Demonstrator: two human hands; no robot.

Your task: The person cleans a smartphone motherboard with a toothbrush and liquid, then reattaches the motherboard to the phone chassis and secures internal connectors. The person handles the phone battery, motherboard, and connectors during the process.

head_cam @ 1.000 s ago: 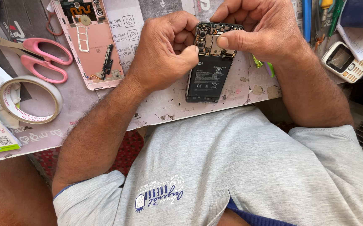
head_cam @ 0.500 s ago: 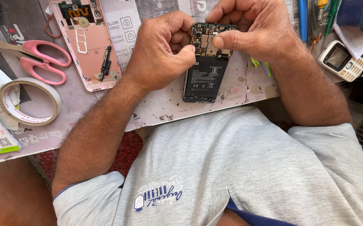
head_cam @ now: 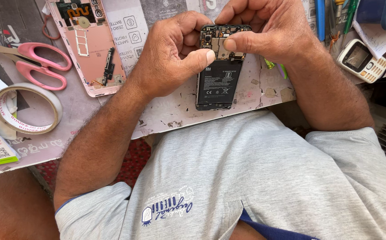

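Observation:
An opened black smartphone (head_cam: 218,84) lies on the worn work mat (head_cam: 166,111), back cover off, its black battery and upper circuit board exposed. My left hand (head_cam: 168,55) grips the phone's left edge, thumb pressed on the frame near the top of the battery. My right hand (head_cam: 264,31) holds the upper end, thumb laid across the circuit board and fingers curled over the top edge.
A pink phone back cover (head_cam: 88,49) lies to the left. Pink-handled scissors (head_cam: 37,62) and a roll of tape (head_cam: 26,109) sit further left. A small white keypad phone (head_cam: 362,60) rests at the right, with pens and tools (head_cam: 335,18) behind it.
Both hands have kept their hold on the phone; my right thumb has shifted slightly across the circuit board.

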